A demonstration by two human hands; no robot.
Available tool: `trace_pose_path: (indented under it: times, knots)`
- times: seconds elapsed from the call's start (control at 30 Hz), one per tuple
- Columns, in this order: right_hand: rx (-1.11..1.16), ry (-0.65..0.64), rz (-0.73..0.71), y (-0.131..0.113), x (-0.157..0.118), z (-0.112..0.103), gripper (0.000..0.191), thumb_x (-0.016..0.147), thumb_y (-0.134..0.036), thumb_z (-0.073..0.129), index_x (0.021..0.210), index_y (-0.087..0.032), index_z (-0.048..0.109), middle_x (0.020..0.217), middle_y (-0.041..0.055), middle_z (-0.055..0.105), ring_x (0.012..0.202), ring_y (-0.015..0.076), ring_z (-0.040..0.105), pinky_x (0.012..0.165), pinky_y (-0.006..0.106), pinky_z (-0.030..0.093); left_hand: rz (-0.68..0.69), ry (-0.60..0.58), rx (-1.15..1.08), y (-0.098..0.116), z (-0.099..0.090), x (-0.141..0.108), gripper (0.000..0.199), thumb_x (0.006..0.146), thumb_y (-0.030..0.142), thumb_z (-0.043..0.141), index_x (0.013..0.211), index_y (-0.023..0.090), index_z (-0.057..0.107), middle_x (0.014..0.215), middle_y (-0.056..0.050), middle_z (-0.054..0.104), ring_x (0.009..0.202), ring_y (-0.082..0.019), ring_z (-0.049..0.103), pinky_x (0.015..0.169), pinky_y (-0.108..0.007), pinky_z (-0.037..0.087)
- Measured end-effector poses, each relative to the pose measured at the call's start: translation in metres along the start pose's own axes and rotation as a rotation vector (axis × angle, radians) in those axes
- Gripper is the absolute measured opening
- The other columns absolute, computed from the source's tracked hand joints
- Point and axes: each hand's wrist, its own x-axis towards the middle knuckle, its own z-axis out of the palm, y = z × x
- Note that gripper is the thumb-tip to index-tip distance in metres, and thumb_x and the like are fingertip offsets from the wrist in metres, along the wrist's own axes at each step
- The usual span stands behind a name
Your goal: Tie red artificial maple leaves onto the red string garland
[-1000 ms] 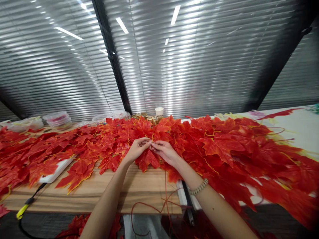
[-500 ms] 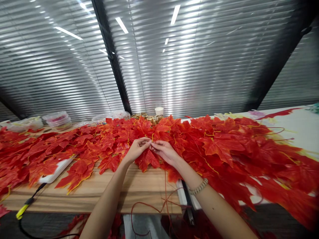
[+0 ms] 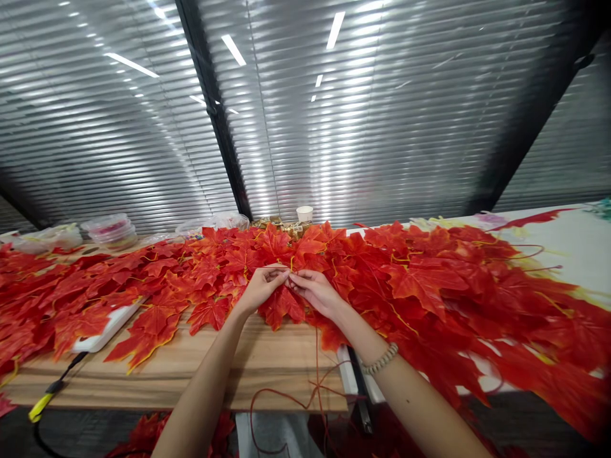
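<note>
Red artificial maple leaves (image 3: 424, 280) with yellow stems lie heaped across the table. At the middle of the heap, my left hand (image 3: 264, 286) and my right hand (image 3: 315, 291) meet fingertip to fingertip in pinches. A yellow stem rises right at the fingertips, and what exactly each pinch holds is too small to make out. A red cord (image 3: 317, 362) hangs from near my right hand, loops over the wooden tabletop (image 3: 267, 366) and drops past the front edge.
A white power strip (image 3: 112, 326) with a black cable sits front left, partly under leaves. Along the back stand plastic tubs (image 3: 111, 230), a paper cup (image 3: 304, 214) and gold-coloured packets (image 3: 267, 222). A dark bar (image 3: 361, 394) juts over the front edge. Blinds (image 3: 334, 127) rise behind.
</note>
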Motion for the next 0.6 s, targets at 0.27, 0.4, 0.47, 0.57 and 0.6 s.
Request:
trace_pose_path:
  times: [0.27, 0.4, 0.47, 0.57, 0.6]
  knots:
    - [0.031, 0.082, 0.004, -0.005, -0.002, 0.005, 0.021, 0.057, -0.024, 0.077, 0.072, -0.012, 0.067, 0.069, 0.0025, 0.064, 0.062, 0.008, 0.058, 0.064, 0.019, 0.046, 0.008, 0.013, -0.024, -0.003, -0.001, 0.001, 0.029, 0.068, 0.036, 0.066, 0.086, 0.014, 0.062, 0.067, -0.003, 0.066, 0.065, -0.016, 0.062, 0.069, -0.029, 0.048]
    - [0.085, 0.162, -0.013, -0.004, 0.001, 0.003, 0.022, 0.054, -0.022, 0.078, 0.07, -0.013, 0.065, 0.068, 0.0014, 0.063, 0.057, 0.0072, 0.056, 0.059, 0.019, 0.046, 0.006, 0.041, -0.022, -0.003, -0.002, 0.001, 0.028, 0.066, 0.035, 0.068, 0.084, 0.014, 0.062, 0.064, -0.001, 0.064, 0.058, -0.013, 0.059, 0.064, -0.026, 0.048]
    - [0.111, 0.184, -0.041, -0.003, 0.004, 0.0, 0.023, 0.053, -0.02, 0.078, 0.071, -0.015, 0.064, 0.068, 0.001, 0.063, 0.057, 0.0077, 0.055, 0.057, 0.02, 0.045, -0.002, 0.04, -0.02, -0.001, -0.002, -0.001, 0.028, 0.066, 0.036, 0.068, 0.082, 0.014, 0.063, 0.062, -0.001, 0.063, 0.057, -0.013, 0.058, 0.062, -0.026, 0.047]
    - [0.134, 0.227, -0.08, -0.002, 0.007, -0.004, 0.026, 0.05, -0.017, 0.078, 0.069, -0.017, 0.06, 0.066, 0.0003, 0.062, 0.057, 0.0091, 0.054, 0.057, 0.022, 0.045, -0.04, 0.007, -0.007, 0.003, -0.002, -0.003, 0.027, 0.066, 0.036, 0.068, 0.08, 0.013, 0.064, 0.059, -0.001, 0.062, 0.056, -0.014, 0.058, 0.061, -0.026, 0.046]
    - [0.134, 0.236, -0.085, -0.001, 0.008, -0.005, 0.026, 0.05, -0.016, 0.078, 0.067, -0.017, 0.059, 0.065, 0.0002, 0.061, 0.057, 0.0094, 0.054, 0.057, 0.023, 0.045, -0.052, -0.008, -0.001, 0.004, -0.002, -0.003, 0.027, 0.067, 0.036, 0.068, 0.08, 0.013, 0.064, 0.059, -0.002, 0.062, 0.056, -0.014, 0.058, 0.061, -0.026, 0.046]
